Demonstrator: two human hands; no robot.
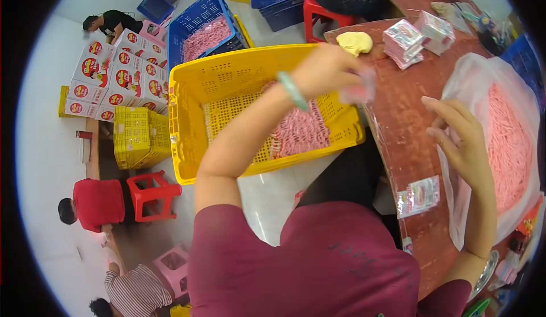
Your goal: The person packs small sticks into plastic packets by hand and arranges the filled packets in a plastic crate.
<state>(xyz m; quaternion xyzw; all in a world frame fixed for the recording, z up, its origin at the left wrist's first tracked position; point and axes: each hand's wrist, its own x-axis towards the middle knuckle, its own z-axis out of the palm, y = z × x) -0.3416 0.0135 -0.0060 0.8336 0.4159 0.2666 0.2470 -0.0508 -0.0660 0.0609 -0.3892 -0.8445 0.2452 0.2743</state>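
Observation:
My left hand (333, 69), with a green bangle on the wrist, is raised over the right side of the yellow crate (193, 146). Its fingers pinch a small clear packet (359, 91) with something pink in it, blurred by motion. Pink packets (301, 132) lie in the crate below that arm. My right hand (458, 138) hovers over the red-brown table (398, 118), fingers apart and nothing in them. Beside it, a large clear plastic bag (460, 84) holds many thin pink strips (506, 152). Flat printed packets (421, 196) lie near the table edge.
Bundled packets (404, 41) and a yellow lump (355, 42) sit at the table's far end. A blue crate (193, 18) with pink packets stands behind the yellow one. Printed cartons (122, 78), a red stool (153, 195) and several people are farther off.

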